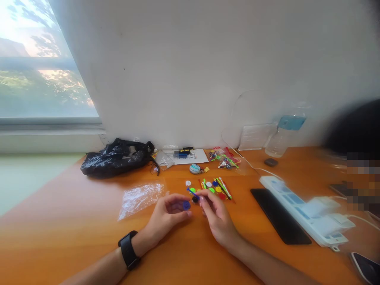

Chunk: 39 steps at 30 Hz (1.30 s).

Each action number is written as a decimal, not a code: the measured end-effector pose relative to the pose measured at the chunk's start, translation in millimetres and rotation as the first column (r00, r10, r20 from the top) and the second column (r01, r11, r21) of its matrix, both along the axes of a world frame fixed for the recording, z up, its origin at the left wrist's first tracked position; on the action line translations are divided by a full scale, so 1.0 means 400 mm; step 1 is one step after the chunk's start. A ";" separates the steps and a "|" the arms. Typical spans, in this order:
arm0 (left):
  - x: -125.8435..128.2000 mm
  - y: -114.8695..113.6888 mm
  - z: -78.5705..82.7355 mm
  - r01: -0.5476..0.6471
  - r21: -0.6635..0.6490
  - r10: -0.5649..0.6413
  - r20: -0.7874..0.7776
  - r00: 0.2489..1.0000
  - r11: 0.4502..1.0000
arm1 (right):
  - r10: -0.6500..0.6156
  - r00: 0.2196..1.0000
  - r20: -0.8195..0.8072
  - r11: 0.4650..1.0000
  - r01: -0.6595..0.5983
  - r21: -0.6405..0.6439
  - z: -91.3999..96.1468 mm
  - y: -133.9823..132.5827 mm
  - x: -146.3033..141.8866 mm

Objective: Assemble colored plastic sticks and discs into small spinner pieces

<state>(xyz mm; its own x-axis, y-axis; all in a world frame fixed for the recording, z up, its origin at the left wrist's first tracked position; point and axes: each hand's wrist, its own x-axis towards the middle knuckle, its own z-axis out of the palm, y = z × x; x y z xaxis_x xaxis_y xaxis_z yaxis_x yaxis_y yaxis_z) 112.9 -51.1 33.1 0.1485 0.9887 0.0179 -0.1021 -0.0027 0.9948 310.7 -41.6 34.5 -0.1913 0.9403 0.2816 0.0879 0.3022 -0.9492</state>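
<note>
My left hand [169, 215], with a black watch on its wrist, pinches a small blue disc [186, 205] between thumb and fingers just above the orange table [74, 221]. My right hand [215, 215] is closed on a thin blue stick [192, 192] that points up and left toward the disc. A small dark disc [195, 199] lies between the two hands. Just behind them lies a scatter of coloured discs and sticks [216, 188]: green, yellow, red, white.
An empty clear plastic bag [141, 198] lies left of my hands. Along the wall are a black plastic bag [115, 160], a paper sheet [190, 156], a packet of coloured parts [225, 158] and a water bottle [282, 136]. To the right are a black phone [279, 215], a white power strip [308, 213] and another person's blurred figure [356, 138].
</note>
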 end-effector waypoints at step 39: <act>0.010 -0.049 0.024 -0.070 0.564 0.289 -0.311 0.905 0.823 | -0.139 0.932 0.334 0.739 -0.127 0.662 -0.002 -0.007 0.020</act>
<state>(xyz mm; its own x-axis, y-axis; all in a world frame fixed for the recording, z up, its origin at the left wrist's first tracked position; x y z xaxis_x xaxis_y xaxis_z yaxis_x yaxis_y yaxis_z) 116.8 -70.6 42.5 0.0730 0.8481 0.5248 0.3244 -0.5177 0.7916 318.6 -44.2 33.9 -0.3930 0.5357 0.7474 0.3654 0.8368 -0.4076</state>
